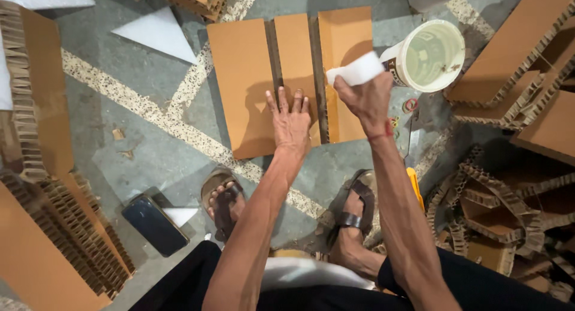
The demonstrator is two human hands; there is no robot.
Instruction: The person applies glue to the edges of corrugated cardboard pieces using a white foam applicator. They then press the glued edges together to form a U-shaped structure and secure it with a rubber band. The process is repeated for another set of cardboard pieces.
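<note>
A brown honeycomb cardboard panel [242, 77] with two cut grooves lies flat on the stone floor in front of me. My left hand [291, 120] presses flat on its middle strip, fingers spread. My right hand [365, 98] is closed around a white foam block [354, 71], held over the panel's right strip near the right groove. Just right of that hand stands a white plastic tub [432, 54] holding pale liquid. My sandalled feet [223, 198] rest on the floor below the panel.
Stacks of honeycomb cardboard stand at the left [36, 167] and right [521, 65], with curled offcuts at lower right [497, 209]. A dark phone [154, 224] lies by my left foot. White sheets [157, 32] lie at upper left.
</note>
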